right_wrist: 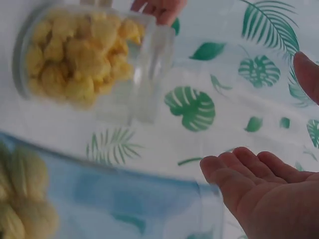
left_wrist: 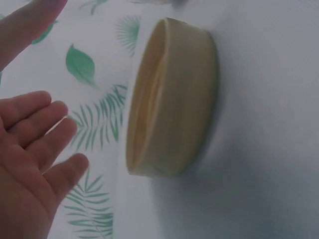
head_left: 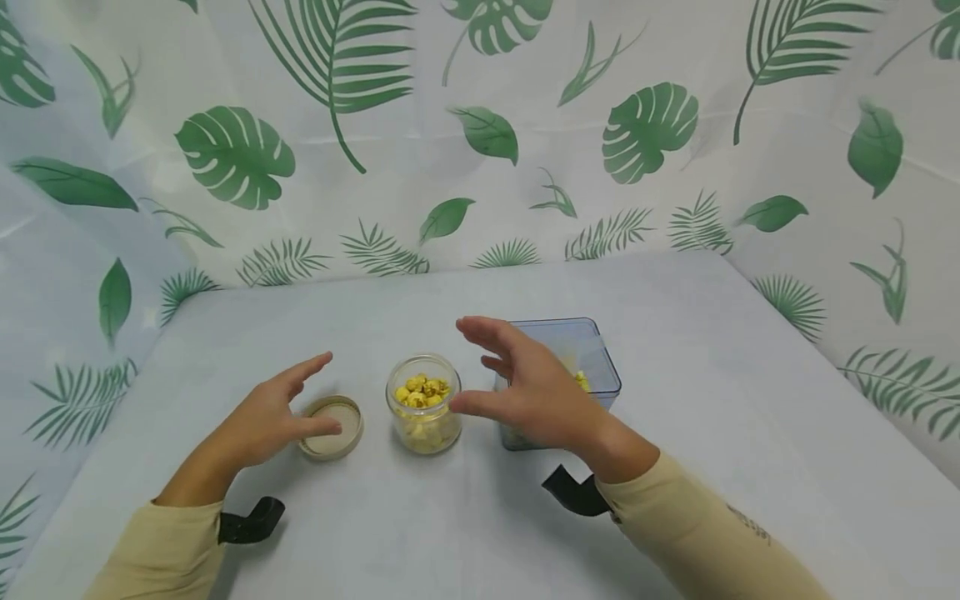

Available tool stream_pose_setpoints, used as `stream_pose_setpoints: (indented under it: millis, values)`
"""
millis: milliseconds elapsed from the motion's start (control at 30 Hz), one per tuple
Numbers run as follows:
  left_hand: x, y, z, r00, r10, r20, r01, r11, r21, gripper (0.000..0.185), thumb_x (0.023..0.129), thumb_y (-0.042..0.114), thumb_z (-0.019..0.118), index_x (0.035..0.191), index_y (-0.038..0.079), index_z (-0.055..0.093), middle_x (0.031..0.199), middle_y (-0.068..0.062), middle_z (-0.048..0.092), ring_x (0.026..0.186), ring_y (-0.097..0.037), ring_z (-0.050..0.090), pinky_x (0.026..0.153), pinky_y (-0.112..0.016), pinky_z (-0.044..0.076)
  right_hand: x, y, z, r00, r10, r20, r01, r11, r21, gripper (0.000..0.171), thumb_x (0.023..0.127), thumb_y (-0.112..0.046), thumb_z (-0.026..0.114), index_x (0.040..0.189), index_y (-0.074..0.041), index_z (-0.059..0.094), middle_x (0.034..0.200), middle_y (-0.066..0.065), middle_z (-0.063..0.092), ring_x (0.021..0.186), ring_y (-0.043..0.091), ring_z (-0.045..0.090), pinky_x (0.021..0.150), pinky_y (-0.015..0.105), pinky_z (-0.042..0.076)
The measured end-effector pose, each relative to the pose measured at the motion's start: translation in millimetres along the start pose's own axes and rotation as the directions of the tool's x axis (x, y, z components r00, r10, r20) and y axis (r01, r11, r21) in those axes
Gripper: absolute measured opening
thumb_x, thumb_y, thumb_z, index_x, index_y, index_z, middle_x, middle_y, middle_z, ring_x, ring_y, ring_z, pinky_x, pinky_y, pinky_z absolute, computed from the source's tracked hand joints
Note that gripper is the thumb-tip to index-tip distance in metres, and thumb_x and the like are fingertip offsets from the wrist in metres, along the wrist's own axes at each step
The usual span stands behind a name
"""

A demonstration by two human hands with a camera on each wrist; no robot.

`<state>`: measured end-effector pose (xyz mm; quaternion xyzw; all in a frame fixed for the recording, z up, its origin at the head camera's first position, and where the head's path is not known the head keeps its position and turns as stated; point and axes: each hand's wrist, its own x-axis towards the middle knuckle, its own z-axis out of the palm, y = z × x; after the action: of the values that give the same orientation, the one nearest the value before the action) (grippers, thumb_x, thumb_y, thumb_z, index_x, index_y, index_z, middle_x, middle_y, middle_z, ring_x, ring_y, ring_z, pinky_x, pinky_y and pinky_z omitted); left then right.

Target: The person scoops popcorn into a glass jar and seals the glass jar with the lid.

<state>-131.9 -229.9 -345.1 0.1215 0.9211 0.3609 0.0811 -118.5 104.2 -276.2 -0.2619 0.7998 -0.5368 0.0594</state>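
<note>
A clear glass jar [head_left: 424, 427] stands uncapped on the table, partly filled with yellow popcorn [right_wrist: 75, 55]. Left of it lies a round beige lid [left_wrist: 184, 99], hollow side up. My left hand [head_left: 264, 417] hovers above and beside the lid with thumb and fingers spread, holding nothing. Between the jar and a bluish transparent box [head_left: 573, 337], my right hand [head_left: 536, 392] hangs in the air, fingers apart and holding nothing. In the head view its thumb overlaps the jar's rim; the right wrist view shows them apart. More popcorn is in the box, partly hidden behind the right hand.
A pale cloth covers the table [head_left: 675, 333]. Behind and at the sides hangs a white curtain [head_left: 540, 108] printed with green leaves. Black straps [head_left: 251, 522] stick out from both sleeve cuffs near the wrists.
</note>
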Motion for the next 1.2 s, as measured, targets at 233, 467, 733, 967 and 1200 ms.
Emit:
stream_pose_setpoints:
  millis: [233,467,733,967,1200]
  values:
    - [0.5,-9.9,7.8,0.995,-0.058,0.078,0.056,0.998,0.03,0.114,0.071,0.036,0.092,0.154,-0.006,0.026,0.155,-0.032,0.029,0.141,-0.051,0.026,0.109,-0.067,0.026,4,7,26,0.998,0.064,0.029,-0.063,0.998,-0.022,0.08,0.082,-0.015,0.083,0.15,-0.006,0.041,0.153,0.004,0.044,0.14,0.027,0.042,0.113,0.041,0.037]
    - [1.3,-16.2,17.5,0.997,-0.005,0.079,-0.001,0.998,0.069,0.116,0.065,0.029,0.096,0.147,-0.018,0.028,0.149,-0.036,0.035,0.138,-0.052,0.031,0.111,-0.064,0.027,5,15,39,0.984,0.177,0.006,-0.177,0.983,-0.042,0.088,0.079,-0.016,0.084,0.154,-0.014,0.036,0.156,-0.001,0.037,0.135,0.039,0.044,0.109,0.049,0.039]
    - [-1.4,-17.8,23.6,0.999,-0.004,0.041,-0.001,0.992,0.123,0.103,0.068,0.022,0.093,0.142,-0.019,0.034,0.139,-0.038,0.043,0.128,-0.052,0.043,0.103,-0.063,0.038,9,28,52,0.984,0.17,-0.052,-0.172,0.983,-0.055,0.087,0.079,-0.015,0.082,0.154,-0.01,0.036,0.156,0.002,0.039,0.133,0.037,0.046,0.108,0.047,0.04]
    - [2.2,-5.4,23.8,1.0,0.028,0.009,-0.029,0.991,0.131,0.103,0.067,0.03,0.094,0.142,-0.015,0.039,0.137,-0.033,0.048,0.126,-0.047,0.047,0.102,-0.06,0.04,15,45,63,0.973,0.197,-0.123,-0.201,0.98,-0.016,0.09,0.08,-0.019,0.082,0.154,-0.004,0.033,0.156,0.01,0.039,0.133,0.033,0.046,0.107,0.046,0.04]
    - [6.1,8.0,23.3,0.998,0.061,-0.008,-0.059,0.987,0.147,0.1,0.067,0.028,0.094,0.141,-0.014,0.042,0.136,-0.031,0.05,0.124,-0.044,0.049,0.101,-0.058,0.042,18,52,68,0.968,0.192,-0.163,-0.193,0.981,0.011,0.092,0.077,-0.02,0.087,0.151,-0.003,0.035,0.151,0.009,0.044,0.131,0.029,0.047,0.105,0.045,0.042]
